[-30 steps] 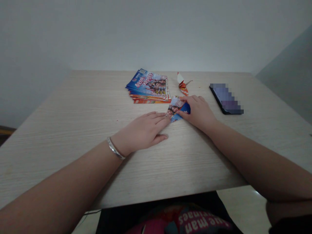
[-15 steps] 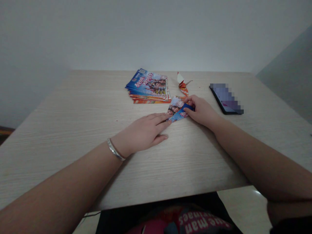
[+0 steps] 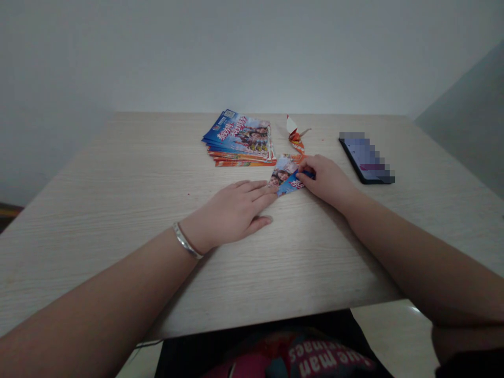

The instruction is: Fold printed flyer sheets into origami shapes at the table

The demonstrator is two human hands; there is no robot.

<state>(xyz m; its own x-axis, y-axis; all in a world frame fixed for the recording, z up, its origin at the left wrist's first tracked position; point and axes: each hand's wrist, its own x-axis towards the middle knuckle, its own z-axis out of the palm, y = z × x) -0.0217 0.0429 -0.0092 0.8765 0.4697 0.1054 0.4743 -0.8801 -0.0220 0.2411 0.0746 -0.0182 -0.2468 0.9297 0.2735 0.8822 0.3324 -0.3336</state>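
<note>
A partly folded printed paper sheet [image 3: 284,172], showing blue lettering and a photo of people, lies on the table between my hands. My left hand [image 3: 240,210] rests flat with its fingers stretched out, the fingertips pressing the sheet's left corner. At the sheet's right side, my right hand [image 3: 325,178] pinches a blue flap between thumb and fingers. Part of the flap is hidden under those fingers. Just beyond the sheet stands a folded orange and white paper crane [image 3: 295,137], close to my right fingertips.
A fanned stack of printed flyers [image 3: 242,137] lies behind my left hand. To the right, a black smartphone [image 3: 366,160] with a blurred screen lies face up. The pale wooden table [image 3: 98,210] meets a wall [image 3: 252,58] at its back edge.
Almost nothing differs. The fingers of my right hand have shifted slightly on the flap, drawing in closer together. My left hand stays on the sheet's corner.
</note>
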